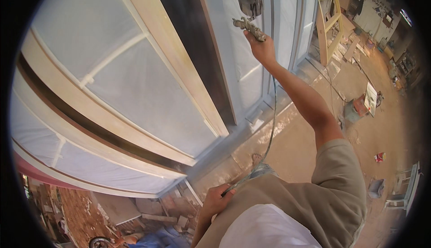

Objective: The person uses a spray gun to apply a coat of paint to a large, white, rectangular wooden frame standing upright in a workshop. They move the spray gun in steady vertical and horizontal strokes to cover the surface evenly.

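My right hand (261,47) is stretched out ahead, its fingers wrapped round the handle of a paint-spattered spray gun (247,25). A metal paint cup (250,0) sits on top of the gun, which is held close to a grey-blue panel. From the gun's handle a thin hose (274,122) hangs down and runs to my left hand (219,198), closed round it at my waist. Standing frames (179,79) of pale wood are nearest on the left, with translucent sheeting (112,37) taped over their middles. Grey-blue frames (280,32) with similar sheeting stand farther right.
Dark gaps (188,32) separate the upright frames. A yellowish wooden frame (330,28) leans at the far right. On the dusty floor stand a bucket (353,111) and a small grey container (376,188). Scrap boards (114,207) and a blue tarp (159,239) lie at lower left.
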A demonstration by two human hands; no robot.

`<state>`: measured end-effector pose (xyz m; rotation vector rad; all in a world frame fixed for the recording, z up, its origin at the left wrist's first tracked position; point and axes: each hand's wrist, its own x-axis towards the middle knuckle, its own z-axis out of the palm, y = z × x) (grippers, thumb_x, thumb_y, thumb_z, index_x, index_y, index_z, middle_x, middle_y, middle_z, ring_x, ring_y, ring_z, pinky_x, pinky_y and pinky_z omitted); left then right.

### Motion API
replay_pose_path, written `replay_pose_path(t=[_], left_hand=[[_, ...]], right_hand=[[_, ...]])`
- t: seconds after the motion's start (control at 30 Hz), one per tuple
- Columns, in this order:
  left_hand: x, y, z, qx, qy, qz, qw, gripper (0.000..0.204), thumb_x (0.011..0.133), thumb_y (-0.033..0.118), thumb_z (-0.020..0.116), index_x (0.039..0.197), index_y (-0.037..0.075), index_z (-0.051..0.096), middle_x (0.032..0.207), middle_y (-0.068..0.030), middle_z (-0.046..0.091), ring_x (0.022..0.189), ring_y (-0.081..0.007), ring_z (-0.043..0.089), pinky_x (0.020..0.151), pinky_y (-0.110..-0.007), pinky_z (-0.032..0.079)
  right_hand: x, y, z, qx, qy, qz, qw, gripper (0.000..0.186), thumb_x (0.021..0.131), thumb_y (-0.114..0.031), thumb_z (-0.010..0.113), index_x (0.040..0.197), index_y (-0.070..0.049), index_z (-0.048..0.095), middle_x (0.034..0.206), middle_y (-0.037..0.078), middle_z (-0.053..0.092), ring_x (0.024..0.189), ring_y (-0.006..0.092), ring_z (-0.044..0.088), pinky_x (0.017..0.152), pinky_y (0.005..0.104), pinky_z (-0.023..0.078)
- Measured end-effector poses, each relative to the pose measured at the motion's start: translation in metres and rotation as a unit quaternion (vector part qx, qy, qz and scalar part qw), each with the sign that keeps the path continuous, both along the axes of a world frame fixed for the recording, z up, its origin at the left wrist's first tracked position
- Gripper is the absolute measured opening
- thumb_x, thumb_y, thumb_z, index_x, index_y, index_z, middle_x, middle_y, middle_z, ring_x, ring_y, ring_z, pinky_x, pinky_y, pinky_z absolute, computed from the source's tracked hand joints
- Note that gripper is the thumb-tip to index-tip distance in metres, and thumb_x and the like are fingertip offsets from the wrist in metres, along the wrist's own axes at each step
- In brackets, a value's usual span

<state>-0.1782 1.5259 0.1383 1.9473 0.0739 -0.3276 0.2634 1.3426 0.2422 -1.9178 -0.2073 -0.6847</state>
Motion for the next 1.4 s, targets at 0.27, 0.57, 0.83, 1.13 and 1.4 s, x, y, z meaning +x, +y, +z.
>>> replay_pose_path(t=[0.27,0.57,0.83,1.13,1.4], left_hand=[[0.011,-0.006,0.02,0.011,-0.066,0.007,0.998,0.028,0.092,0.028,0.067,0.088,0.0,0.066,0.064,-0.0107,0.058,0.059,-0.0162,0.052,0.058,-0.034,0.044],[0.04,-0.029,0.045,0.017,-0.079,0.039,0.996,0.032,0.094,0.03,0.066,0.084,0.0,0.061,0.062,-0.0108,0.052,0.059,-0.0161,0.045,0.056,-0.034,0.041],[0.06,-0.046,0.055,-0.029,-0.118,0.074,0.99,0.033,0.095,0.032,0.067,0.087,0.0,0.061,0.063,-0.0094,0.054,0.06,-0.0157,0.045,0.056,-0.035,0.042],[0.049,-0.044,0.058,-0.013,-0.099,0.103,0.99,0.032,0.096,0.03,0.066,0.088,0.0,0.06,0.063,-0.0088,0.053,0.061,-0.0143,0.044,0.056,-0.034,0.041],[0.032,-0.031,0.057,0.013,-0.062,0.019,0.998,0.032,0.096,0.032,0.064,0.093,0.0,0.063,0.066,-0.011,0.057,0.062,-0.015,0.049,0.059,-0.034,0.044]], right_hand=[[0.005,0.0,0.158,-0.017,-0.164,0.01,0.986,0.049,0.09,-0.052,0.067,0.104,-0.006,0.075,0.081,0.025,0.069,0.083,0.0444,0.066,0.071,0.0458,0.051],[0.044,0.015,0.306,0.036,-0.219,-0.02,0.975,0.061,0.087,-0.059,0.067,0.107,-0.002,0.072,0.089,0.021,0.071,0.091,0.0365,0.068,0.08,0.0442,0.051],[0.039,0.031,0.412,0.113,-0.295,0.02,0.948,0.053,0.092,-0.053,0.06,0.113,-0.005,0.071,0.104,0.03,0.068,0.108,0.046,0.063,0.086,0.0501,0.049],[0.024,0.049,0.412,0.089,-0.248,-0.006,0.965,0.063,0.089,-0.06,0.06,0.107,0.0,0.071,0.102,0.033,0.067,0.109,0.0448,0.063,0.088,0.0499,0.049],[0.047,-0.032,0.302,-0.014,-0.203,-0.019,0.979,0.06,0.086,-0.06,0.069,0.085,0.0,0.07,0.067,0.009,0.066,0.064,0.021,0.066,0.06,0.0365,0.05]])
